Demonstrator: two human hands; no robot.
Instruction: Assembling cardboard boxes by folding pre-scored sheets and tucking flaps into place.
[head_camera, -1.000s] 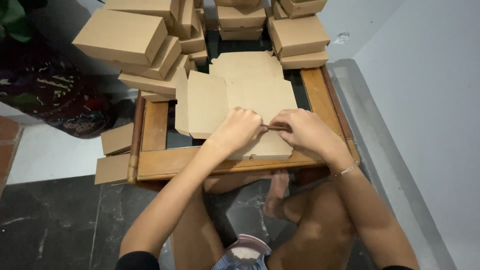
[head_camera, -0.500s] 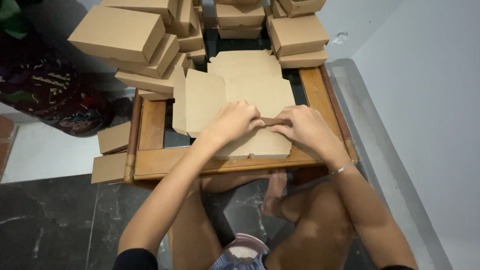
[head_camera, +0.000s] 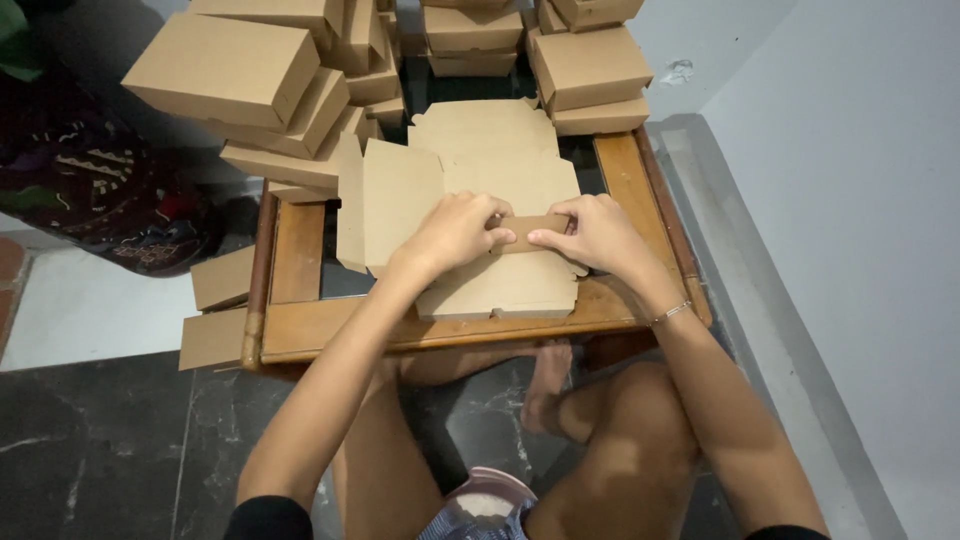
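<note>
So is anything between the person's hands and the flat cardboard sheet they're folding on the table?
Nothing visible. The left hand and right hand both already rest on the cardboard sheet, pinching a raised folded strip between them. The stacked boxes sit behind, clear of the hands.

Both hands (head_camera: 455, 232) (head_camera: 590, 232) pinch flap (head_camera: 530, 232) of flat cardboard box blank (head_camera: 500, 170).

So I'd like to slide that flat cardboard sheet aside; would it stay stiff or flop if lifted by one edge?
The flat cardboard sheet would probably bend along its creases, since one side flap already stands up. It looks thin, so likely light and easy to push across the wooden table. The left hand and right hand press a folded strip, which suggests it springs back.
</note>
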